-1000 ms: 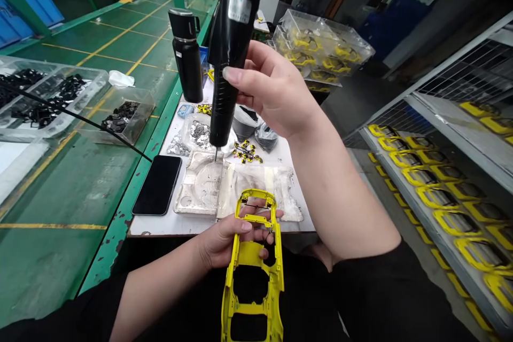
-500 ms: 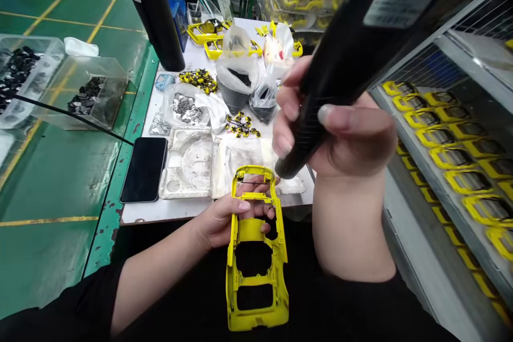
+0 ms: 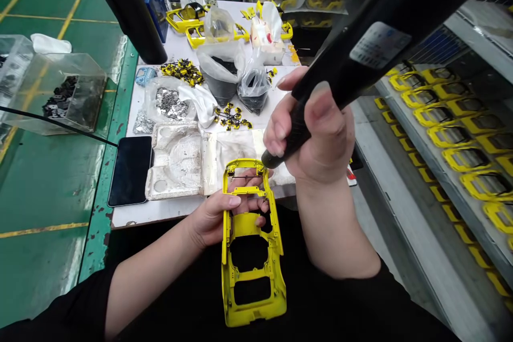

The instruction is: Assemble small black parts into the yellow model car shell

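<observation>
My left hand [image 3: 210, 219] grips a yellow plastic frame [image 3: 245, 224] by its upper left side, thumb on top and fingers behind and through its openings. The frame is long and car-shaped, with several cut-outs and a thin dark rod across its top opening. In my right hand [image 3: 326, 144] is a black cylindrical electric screwdriver [image 3: 352, 59] with a white label, held slanting. Its narrow lower end is at the frame's upper right corner; the bit's contact there is hidden.
Behind the frame lie a dirty white moulded fixture [image 3: 176, 157] and a phone [image 3: 130, 171]. Farther back are a bag of metal pieces [image 3: 172, 104], small yellow-black parts [image 3: 232, 117] and a black bottle [image 3: 128, 10]. A rack of yellow frames [image 3: 457, 112] stands right.
The screwdriver's lower end has come down and left onto the frame's upper right corner, and my right hand has shifted left with it. The whole view has shifted slightly.
</observation>
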A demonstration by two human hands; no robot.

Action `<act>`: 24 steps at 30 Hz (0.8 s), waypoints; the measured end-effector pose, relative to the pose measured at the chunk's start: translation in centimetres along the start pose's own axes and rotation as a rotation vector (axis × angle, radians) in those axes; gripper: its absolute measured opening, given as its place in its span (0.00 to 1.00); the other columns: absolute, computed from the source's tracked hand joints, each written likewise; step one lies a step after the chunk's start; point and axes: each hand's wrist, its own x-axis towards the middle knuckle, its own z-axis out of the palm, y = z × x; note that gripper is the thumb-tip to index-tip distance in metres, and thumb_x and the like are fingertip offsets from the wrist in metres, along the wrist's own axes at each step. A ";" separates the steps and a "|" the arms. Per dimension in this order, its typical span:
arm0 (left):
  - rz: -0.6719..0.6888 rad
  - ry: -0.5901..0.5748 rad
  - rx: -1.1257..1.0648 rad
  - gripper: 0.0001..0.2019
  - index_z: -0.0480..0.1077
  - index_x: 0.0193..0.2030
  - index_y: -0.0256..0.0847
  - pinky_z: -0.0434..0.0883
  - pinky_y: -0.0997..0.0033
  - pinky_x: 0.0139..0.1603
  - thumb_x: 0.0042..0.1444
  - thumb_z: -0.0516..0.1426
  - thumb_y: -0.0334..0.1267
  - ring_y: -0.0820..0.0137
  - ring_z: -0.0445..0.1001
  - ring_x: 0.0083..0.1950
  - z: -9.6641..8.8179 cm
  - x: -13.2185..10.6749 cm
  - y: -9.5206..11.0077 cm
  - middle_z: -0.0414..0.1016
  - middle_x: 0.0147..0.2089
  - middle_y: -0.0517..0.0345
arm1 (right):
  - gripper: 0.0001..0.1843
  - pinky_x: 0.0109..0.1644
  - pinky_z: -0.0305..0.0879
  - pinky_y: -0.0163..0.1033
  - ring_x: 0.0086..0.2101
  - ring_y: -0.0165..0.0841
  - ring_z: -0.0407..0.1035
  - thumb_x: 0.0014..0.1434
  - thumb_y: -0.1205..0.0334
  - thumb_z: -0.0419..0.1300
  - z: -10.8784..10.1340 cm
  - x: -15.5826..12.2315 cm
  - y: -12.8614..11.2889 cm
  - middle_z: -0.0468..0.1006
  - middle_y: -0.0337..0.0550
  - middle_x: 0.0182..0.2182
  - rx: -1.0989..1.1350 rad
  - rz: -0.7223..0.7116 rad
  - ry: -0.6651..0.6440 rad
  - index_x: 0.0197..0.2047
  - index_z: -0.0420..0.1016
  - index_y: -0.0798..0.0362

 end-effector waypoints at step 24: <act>-0.020 -0.020 0.033 0.39 0.70 0.70 0.55 0.78 0.59 0.49 0.53 0.76 0.37 0.58 0.81 0.52 -0.1 -0.1 0.0 0.77 0.55 0.54 | 0.18 0.18 0.57 0.37 0.17 0.27 0.60 0.64 0.46 0.80 -0.3 -0.6 0.6 0.72 0.29 0.23 0.083 0.002 -0.136 0.41 0.79 0.47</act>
